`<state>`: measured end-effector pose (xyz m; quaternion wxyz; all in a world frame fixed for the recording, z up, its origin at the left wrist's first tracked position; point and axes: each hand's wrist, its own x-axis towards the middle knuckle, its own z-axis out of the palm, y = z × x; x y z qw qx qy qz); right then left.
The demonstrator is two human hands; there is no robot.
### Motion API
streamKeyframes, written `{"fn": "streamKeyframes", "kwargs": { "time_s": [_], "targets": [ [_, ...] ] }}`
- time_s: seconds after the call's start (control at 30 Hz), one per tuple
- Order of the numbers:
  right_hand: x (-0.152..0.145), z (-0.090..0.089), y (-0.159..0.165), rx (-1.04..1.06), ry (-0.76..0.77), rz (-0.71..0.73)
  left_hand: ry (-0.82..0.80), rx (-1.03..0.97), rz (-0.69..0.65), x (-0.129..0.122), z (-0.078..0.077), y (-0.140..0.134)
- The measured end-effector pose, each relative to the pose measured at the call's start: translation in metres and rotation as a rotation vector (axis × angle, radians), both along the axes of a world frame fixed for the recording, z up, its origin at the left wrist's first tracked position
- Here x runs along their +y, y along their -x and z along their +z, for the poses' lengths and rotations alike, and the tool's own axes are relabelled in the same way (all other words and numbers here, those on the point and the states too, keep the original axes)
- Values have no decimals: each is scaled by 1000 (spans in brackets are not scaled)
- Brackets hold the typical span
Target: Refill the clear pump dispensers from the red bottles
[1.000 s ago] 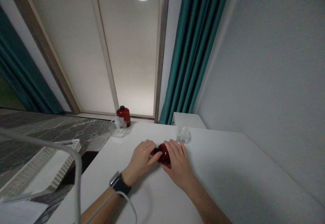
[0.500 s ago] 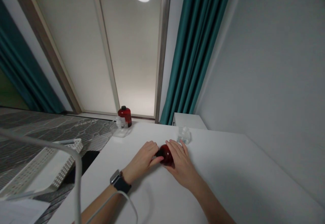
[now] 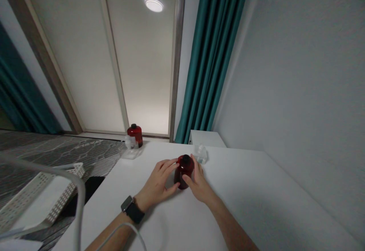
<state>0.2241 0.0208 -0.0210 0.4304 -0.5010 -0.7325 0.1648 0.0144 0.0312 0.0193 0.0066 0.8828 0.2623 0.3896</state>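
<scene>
Where both hands (image 3: 157, 184) (image 3: 201, 185) curve — red bottle (image 3: 181, 172) between.

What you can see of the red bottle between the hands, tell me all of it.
The red bottle is dark and glossy, plastic or glass, with rounded shoulders and a black cap on top. It appears roughly upright on the white table. The left hand touches its left side; the right hand grips its right, thumb across the front.

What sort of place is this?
Probably a room in a home or small office: teal curtains beside tall pale panels, a grey patterned floor and a plain white table suggest it.
</scene>
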Motion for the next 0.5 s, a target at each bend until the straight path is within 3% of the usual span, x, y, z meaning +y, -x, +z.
{"fn": "streamKeyframes", "kwargs": {
  "time_s": [0.2,0.5],
  "targets": [
    [4,-11,3,-101,-59,-42,-112,68,96,9,-12,-4],
    [7,-8,3,68,-114,-140,-158,130,207,29,-12,-10]
  ]
}}
